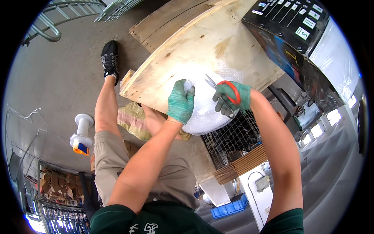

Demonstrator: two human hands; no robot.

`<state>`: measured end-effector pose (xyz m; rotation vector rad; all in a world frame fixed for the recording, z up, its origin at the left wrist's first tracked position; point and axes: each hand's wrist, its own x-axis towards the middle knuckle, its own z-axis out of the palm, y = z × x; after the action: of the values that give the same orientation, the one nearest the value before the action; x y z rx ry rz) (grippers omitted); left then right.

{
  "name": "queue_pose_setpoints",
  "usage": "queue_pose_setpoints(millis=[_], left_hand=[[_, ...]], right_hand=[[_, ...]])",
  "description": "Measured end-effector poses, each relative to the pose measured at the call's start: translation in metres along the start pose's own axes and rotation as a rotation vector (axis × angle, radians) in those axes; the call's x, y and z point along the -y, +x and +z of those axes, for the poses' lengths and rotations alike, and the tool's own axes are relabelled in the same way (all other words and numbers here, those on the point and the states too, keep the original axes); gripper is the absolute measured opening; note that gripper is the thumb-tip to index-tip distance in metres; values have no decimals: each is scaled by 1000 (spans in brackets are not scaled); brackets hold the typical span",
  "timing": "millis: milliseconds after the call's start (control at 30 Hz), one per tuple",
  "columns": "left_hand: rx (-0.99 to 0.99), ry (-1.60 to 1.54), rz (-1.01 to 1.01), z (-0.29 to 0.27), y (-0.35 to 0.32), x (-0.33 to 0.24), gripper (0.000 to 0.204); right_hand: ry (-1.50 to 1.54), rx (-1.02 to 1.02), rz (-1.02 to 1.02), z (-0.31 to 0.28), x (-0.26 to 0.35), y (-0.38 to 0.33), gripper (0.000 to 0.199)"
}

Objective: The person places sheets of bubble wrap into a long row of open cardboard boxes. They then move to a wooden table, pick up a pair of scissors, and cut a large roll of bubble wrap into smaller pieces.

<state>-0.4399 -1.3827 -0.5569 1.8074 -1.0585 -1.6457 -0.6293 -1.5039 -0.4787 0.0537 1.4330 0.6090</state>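
My left hand, in a green glove, presses on a white bundle of bubble wrap that rests on a plywood board. In my right hand, also green-gloved, is a pair of red-handled scissors; my fingers go through the loops and the blades point up and left over the wrap. Both hands sit close together on the bundle, left on its left side, right on its upper right.
A black printed box lies at the board's far right. A wire cage and stacked wooden slats stand beside my legs. A tape dispenser lies on the concrete floor at left. A blue crate sits lower down.
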Motion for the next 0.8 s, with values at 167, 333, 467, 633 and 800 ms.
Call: queue_pose_setpoints(millis=[167,333,467,633,800], left_hand=[[20,-16,-22,0,0,-4,27],[-5,-6,35,1,0,-3,27],[-8,14,-26,0,2,-1,27],[4,-50,-30,-2,2,-4,27],[29,-74,-8,-2,3,-1,27]], right_hand=[[-16,29,22,-8,14,25,35],[-46,26,30,-10,19,35,39],[-101,99,5,-7,19,12,42],[-53,8,28,-5,15,33,46],[0,25,71,-10,32,54,34]])
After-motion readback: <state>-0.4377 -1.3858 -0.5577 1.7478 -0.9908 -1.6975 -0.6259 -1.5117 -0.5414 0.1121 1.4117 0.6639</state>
